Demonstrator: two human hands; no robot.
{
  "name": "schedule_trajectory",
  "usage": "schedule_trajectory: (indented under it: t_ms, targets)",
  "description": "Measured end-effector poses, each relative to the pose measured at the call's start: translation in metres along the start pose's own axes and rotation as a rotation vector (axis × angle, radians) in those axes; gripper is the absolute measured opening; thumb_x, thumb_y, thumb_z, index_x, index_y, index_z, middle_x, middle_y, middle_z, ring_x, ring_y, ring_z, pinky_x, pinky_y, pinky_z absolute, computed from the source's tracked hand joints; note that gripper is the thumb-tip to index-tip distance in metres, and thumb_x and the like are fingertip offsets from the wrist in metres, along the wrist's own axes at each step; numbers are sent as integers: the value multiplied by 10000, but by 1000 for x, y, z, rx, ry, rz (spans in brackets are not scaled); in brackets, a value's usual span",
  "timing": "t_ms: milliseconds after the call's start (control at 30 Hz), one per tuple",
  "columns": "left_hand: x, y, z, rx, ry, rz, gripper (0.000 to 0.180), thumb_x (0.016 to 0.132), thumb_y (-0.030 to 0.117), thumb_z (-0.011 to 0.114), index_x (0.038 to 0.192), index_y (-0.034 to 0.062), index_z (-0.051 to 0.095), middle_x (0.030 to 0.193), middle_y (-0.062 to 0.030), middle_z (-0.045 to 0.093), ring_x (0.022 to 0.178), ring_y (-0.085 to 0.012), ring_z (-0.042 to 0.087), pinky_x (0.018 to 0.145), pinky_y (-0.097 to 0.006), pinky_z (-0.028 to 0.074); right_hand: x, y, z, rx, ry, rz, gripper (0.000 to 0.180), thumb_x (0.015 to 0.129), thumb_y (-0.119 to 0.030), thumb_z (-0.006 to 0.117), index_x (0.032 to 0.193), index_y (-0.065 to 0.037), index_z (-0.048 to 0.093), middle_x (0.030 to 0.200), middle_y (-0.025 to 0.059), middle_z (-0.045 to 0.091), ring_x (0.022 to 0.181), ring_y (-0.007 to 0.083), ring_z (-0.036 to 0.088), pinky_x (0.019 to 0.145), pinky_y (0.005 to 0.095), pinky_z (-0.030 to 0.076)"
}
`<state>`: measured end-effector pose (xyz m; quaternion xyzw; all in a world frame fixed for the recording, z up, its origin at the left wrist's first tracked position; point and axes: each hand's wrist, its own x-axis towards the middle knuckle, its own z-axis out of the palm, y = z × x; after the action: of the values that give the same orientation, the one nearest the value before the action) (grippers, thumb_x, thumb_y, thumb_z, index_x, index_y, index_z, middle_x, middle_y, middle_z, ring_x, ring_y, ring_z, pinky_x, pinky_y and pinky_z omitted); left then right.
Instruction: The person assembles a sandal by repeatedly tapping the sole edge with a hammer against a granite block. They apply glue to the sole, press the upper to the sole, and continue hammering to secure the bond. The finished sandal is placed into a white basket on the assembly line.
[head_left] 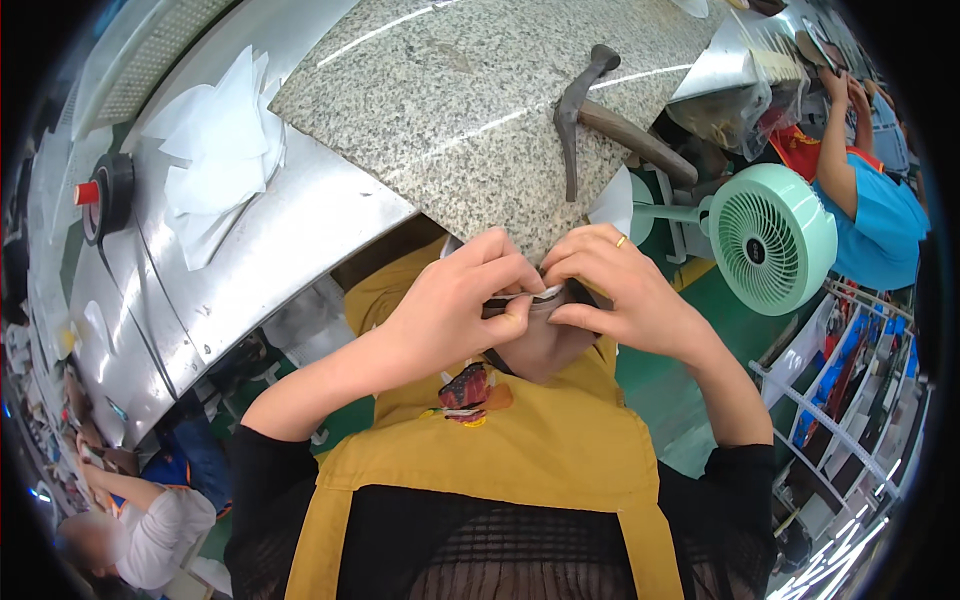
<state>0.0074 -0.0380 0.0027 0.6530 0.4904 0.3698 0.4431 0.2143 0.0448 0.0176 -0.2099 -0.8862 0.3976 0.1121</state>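
Observation:
Close to the front corner of the granite slab [450, 120], my two hands come together over a small piece of material. My left hand [465, 290] pinches its pale, dark-lined edge [545, 297] between thumb and fingers. On the other side my right hand [605, 280], with a ring on one finger, curls its fingertips onto the same edge. A brownish, smooth piece of material [548, 348] hangs below my fingers, above my mustard apron [500, 440]; its full shape is hidden. A hammer with a wooden handle [640, 140] lies on the slab beyond my right hand.
White sheets [220, 150] lie on the metal table [320, 200] at left, near a black round device with a red knob [108, 198]. A mint-green fan [770, 240] stands at right, before a white rack [850, 380]. Other people work at far right and lower left.

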Motion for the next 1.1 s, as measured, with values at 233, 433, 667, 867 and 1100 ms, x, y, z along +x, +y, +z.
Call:
schedule_trajectory:
  t_ms: [233,433,667,867,1100]
  targets:
    - [5,-7,-15,30,-155,-8,107,811,60,630,916,52,653,826,-74,561,787,-206,586,651,-305,473,-3,4,-12,234,-72,343,230,790,-232,709,850,-42,594,772,59,577,812,211,540,759,331,414]
    - [15,-9,15,382,196,16,100,771,73,650,870,82,658,782,-47,562,730,-231,590,616,-330,487,4,22,-13,5,88,364,170,777,-193,699,818,-51,615,774,43,587,792,212,533,783,342,401]
    - [22,-13,17,534,225,131,147,733,66,667,873,110,668,769,-6,552,687,-173,569,545,-288,473,8,22,-26,-360,214,142,153,753,-163,706,849,-71,633,868,34,607,885,232,558,859,369,409]
    - [23,-19,9,599,173,253,226,689,62,652,913,96,662,770,7,535,674,-157,539,552,-280,435,47,45,-47,-655,411,78,311,787,-183,686,1062,-75,588,1039,85,580,946,289,564,771,369,468]
    - [26,-27,-2,739,49,493,305,685,105,608,990,84,610,801,-3,500,678,-138,499,579,-270,385,45,45,-49,-203,269,270,238,895,-121,558,1101,-8,515,940,88,554,849,228,573,743,323,457]
